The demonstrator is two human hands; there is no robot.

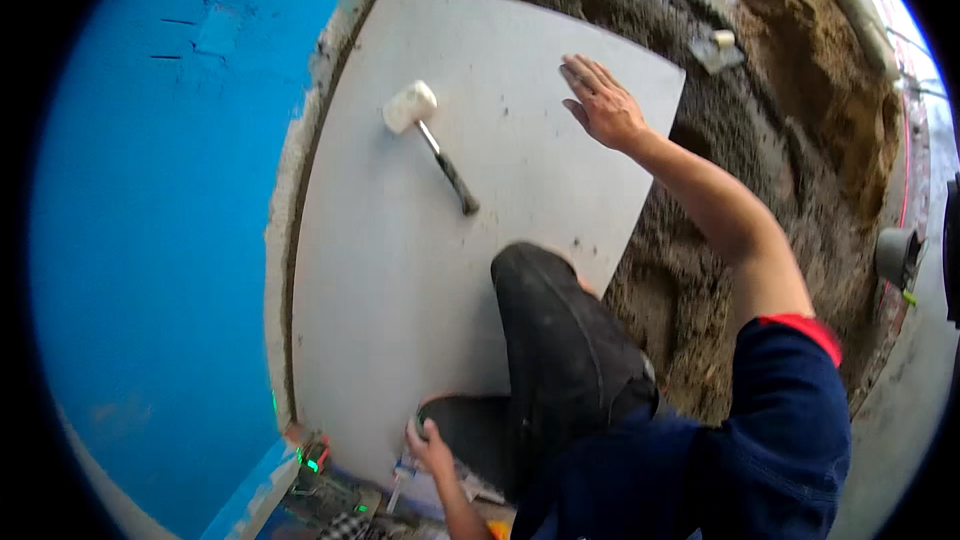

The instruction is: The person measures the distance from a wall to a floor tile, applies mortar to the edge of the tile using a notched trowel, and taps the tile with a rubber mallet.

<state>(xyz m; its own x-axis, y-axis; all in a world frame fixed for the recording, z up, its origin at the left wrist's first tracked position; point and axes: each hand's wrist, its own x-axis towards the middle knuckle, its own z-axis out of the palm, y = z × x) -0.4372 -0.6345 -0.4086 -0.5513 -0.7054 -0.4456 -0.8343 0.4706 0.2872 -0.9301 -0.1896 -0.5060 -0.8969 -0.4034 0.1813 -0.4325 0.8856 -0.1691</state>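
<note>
A large pale grey tile (pixel 400 290) lies under me, with my knees on or just over it. On it rests a mallet (pixel 411 106) with a white head and a black grip, untouched by either hand. My right hand (pixel 605 108) is stretched out flat at the tile's far right part, fingers extended and nothing in them. Whether the palm touches the surface I cannot tell. Down by my left knee, near the tile's near edge, is my left hand (pixel 432 452). Its thumb and fingers are apart and I see nothing held.
A blue wall (pixel 170 240) with a rough lower edge runs along the left. Dark, wet mortar (pixel 740 180) borders the tile at right, with a trowel (pixel 718 50) lying on it. Farther right stands a grey bucket (pixel 897 258). A device with green lights (pixel 315 455) sits at lower left.
</note>
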